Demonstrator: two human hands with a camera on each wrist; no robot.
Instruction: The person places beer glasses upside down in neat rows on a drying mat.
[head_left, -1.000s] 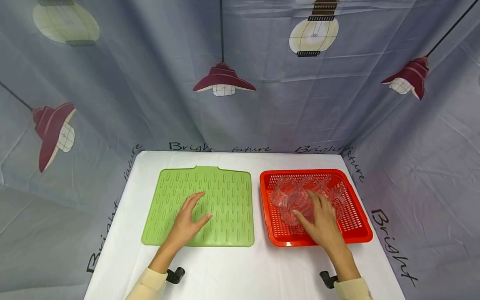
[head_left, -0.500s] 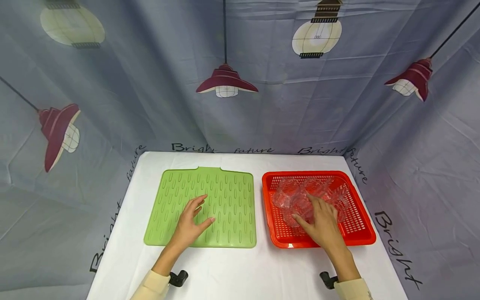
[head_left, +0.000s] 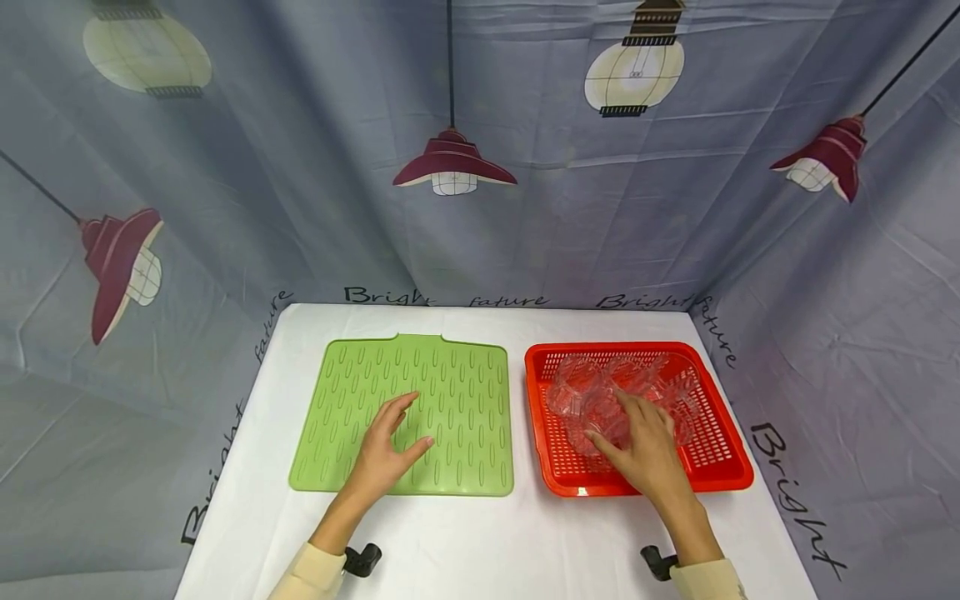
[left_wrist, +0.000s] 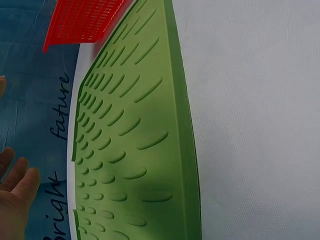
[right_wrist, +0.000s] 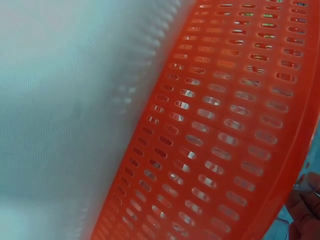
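A red basket [head_left: 555,477] on the right of the table holds several clear, patterned cups [head_left: 573,387], bunched together and overlapping. My right hand [head_left: 648,454] reaches over its near rim, thumb and fingers curled about one clear cup; their exact contact is partly hidden. At the right edge of the right wrist view, the fingers [right_wrist: 305,210] show beside a piece of clear material. My left hand [head_left: 381,457] hovers over a green ridged mat [head_left: 465,417], thumb and fingers apart, with nothing between them. The left wrist view catches its fingers [left_wrist: 22,187] at the left edge.
A white-covered table [head_left: 517,546] carries the mat on the left and the basket on the right, with a narrow gap between them. Grey curtains [head_left: 480,242] printed with lamps and lettering stand behind and at both sides.
The whole head view has shifted slightly right and down. My left hand has drifted a little right over the mat. The right hand and the cups keep their places in the basket.
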